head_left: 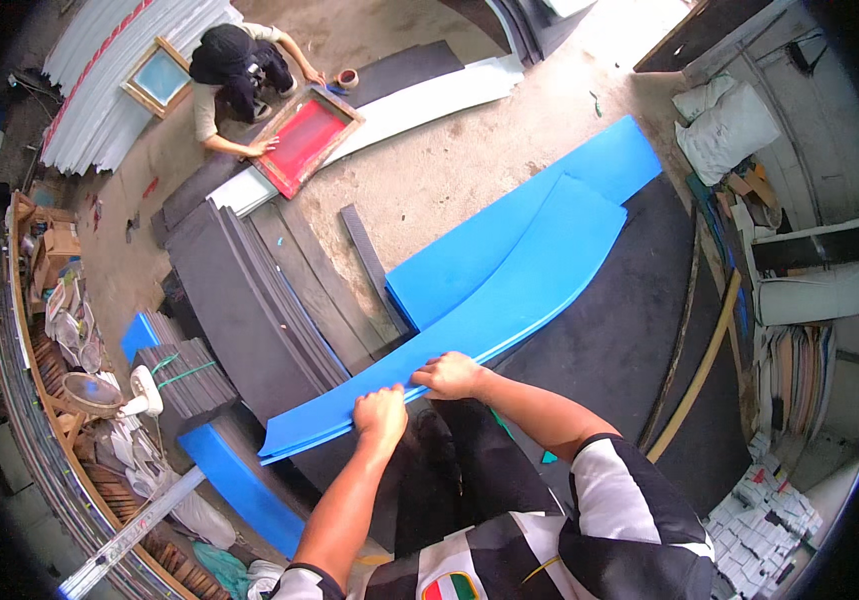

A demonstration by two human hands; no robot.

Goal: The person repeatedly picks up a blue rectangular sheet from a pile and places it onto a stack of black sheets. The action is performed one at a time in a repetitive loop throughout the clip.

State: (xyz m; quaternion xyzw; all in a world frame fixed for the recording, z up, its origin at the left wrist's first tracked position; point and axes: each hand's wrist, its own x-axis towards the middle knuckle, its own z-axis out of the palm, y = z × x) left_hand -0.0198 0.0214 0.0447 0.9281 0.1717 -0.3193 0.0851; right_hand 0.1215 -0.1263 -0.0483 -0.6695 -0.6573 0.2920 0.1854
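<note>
Clock directions are taken from the hands, with 12 at the top of the view. The left hand (382, 412) is closed on the near edge of a long blue strip (509, 285). The right hand (449, 375) grips the same edge, near the left hand and slightly further along at 1 o'clock. The blue strip curves in the fisheye view, one end at 8 o'clock and the other between 1 and 2; its near edge shows more than one layer. A second blue sheet (599, 165), partly covered by it, extends at 1 o'clock.

A broad black sheet (599, 340) lies at 3 o'clock, with a yellowish strip (697, 365) along its far side. A narrow dark bar (364, 255) lies at 11 o'clock; a stack of dark sheets (229, 290) stands at 10. At 9 o'clock are a strapped dark bundle (187, 385) and, just beside it, a white fan (146, 390).

At 11 o'clock, well apart, a crouching co-worker (234, 80) has both hands at a red-centred frame (304, 135). A white strip (439, 103) runs at 12. A white sack (734, 130) rests at 2 o'clock.
</note>
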